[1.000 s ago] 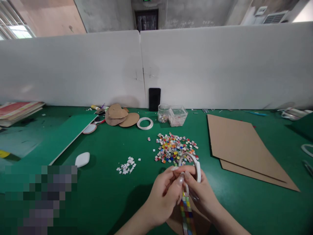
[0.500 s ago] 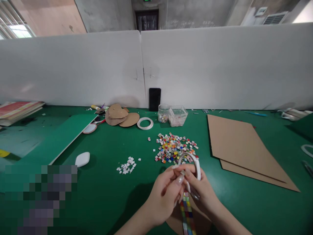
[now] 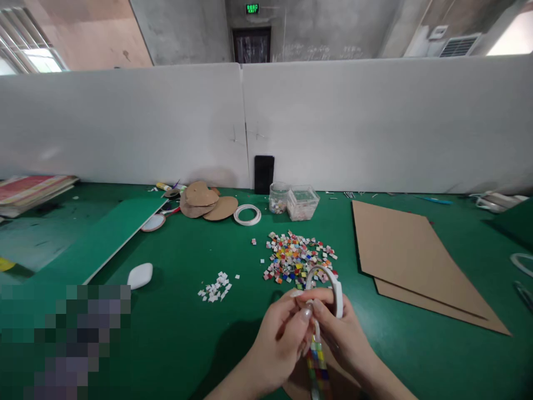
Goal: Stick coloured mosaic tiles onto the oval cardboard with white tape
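My left hand [image 3: 277, 341] and my right hand [image 3: 343, 330] meet above a colourful mosaic strip [image 3: 318, 364]. A white roll of tape [image 3: 338, 299] stands hooked over the fingers of my right hand, held there. My left thumb and fingers pinch together against the right fingertips; what sits between them is too small to make out. A short white band [image 3: 317, 332] hangs below the fingers, over the top of the strip. Under the strip lies a brown cardboard piece [image 3: 297, 382], partly hidden by my hands. Beyond the fingers spreads a heap of coloured mosaic tiles [image 3: 295, 256].
White paper bits [image 3: 215, 288] and a white rounded case [image 3: 140, 275] lie left. Cardboard discs [image 3: 221, 208], another tape roll [image 3: 247, 222], clear containers [image 3: 303, 204] and a black phone [image 3: 264, 175] are farther back. Large cardboard sheets [image 3: 400, 239] lie right.
The head view has tilted up slightly, so the scene sits a little lower. My hands stay together with the tape roll; the small piece seen between the fingertips is now hidden.
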The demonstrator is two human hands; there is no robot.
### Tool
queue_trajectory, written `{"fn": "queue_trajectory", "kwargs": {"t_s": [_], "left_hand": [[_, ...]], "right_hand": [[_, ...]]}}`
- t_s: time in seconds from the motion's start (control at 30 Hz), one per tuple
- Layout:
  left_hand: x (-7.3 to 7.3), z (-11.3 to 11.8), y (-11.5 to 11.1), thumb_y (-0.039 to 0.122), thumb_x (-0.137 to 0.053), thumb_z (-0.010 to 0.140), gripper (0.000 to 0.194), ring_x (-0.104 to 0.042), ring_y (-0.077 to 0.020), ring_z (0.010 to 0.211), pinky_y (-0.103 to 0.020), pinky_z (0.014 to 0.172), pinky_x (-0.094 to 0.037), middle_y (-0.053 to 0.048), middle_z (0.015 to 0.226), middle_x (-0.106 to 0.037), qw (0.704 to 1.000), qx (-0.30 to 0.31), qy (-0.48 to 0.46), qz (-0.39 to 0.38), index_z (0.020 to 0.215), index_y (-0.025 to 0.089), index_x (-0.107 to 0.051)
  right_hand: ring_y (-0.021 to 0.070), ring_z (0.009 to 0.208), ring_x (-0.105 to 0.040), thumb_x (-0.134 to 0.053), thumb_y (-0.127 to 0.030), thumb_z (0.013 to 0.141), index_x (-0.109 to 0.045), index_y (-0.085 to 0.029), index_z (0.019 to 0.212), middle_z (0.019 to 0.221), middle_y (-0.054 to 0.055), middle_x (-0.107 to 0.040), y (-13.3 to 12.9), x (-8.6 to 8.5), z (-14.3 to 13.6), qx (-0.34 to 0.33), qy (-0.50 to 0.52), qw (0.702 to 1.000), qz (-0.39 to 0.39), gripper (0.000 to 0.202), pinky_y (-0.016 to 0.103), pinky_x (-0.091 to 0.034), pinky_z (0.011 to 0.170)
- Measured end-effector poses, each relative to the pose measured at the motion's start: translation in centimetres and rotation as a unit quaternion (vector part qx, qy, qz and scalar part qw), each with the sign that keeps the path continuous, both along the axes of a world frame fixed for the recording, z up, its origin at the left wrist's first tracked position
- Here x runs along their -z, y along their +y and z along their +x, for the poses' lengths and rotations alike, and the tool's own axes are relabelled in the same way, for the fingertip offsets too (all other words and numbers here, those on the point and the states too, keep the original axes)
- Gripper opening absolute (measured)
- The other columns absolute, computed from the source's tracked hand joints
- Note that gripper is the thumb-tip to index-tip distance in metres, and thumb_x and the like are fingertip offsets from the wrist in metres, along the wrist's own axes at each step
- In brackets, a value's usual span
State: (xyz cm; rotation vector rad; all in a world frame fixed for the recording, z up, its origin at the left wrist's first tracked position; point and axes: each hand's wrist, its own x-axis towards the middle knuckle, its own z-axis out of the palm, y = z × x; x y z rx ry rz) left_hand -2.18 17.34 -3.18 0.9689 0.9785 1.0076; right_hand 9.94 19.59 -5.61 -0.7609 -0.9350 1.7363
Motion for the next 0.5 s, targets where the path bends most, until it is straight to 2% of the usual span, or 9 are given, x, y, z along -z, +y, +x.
{"fn": "queue_trajectory", "kwargs": {"t_s": [0.13,0.23,0.37,0.5], "left_hand": [[-0.1,0.1,0.1,0.058,-0.051,0.075,0.041,-0.031,-0.0056,0.045,-0.019,0.044,-0.027,0.008,0.052,-0.035,0.999,-0.030,-0.017,-0.026,0.068,0.018,-0.044],[-0.6,0.0,0.2,0.059,-0.051,0.074,0.042,-0.031,-0.0059,0.045,-0.019,0.044,-0.027,0.008,0.052,-0.035,0.998,-0.025,-0.035,-0.046,0.072,0.017,-0.048],[-1.2,-0.3,0.2,0.050,-0.054,0.076,0.034,-0.032,-0.0058,0.045,-0.018,0.045,-0.027,0.007,0.052,-0.039,0.998,0.018,-0.047,-0.030,0.075,0.016,-0.049],[-0.7,-0.4,0.1,0.039,-0.052,0.081,0.023,-0.031,-0.0051,0.044,-0.018,0.043,-0.024,0.008,0.050,-0.038,0.999,0.026,-0.043,0.002,0.074,0.017,-0.048]], "right_hand": [[0.0114,0.050,-0.058,-0.069,-0.030,0.073,-0.071,-0.021,0.083,0.059,0.001,-0.067,-0.2,0.5,0.0,-0.017,0.002,1.000,0.002,0.014,0.021,-0.047,0.049],[0.0097,0.051,-0.057,-0.067,-0.032,0.075,-0.072,-0.022,0.084,0.063,0.001,-0.067,-0.1,0.1,-0.2,-0.011,0.008,1.000,0.006,0.014,0.019,-0.046,0.050],[0.0089,0.048,-0.057,-0.069,-0.035,0.072,-0.073,-0.024,0.080,0.059,0.001,-0.067,0.1,-0.9,-0.3,-0.013,0.021,1.000,0.004,0.014,0.018,-0.046,0.047],[0.0106,0.054,-0.060,-0.071,-0.034,0.071,-0.073,-0.024,0.079,0.066,0.002,-0.070,0.1,-0.8,-0.1,-0.018,0.023,1.000,-0.007,0.013,0.019,-0.047,0.051]]}}
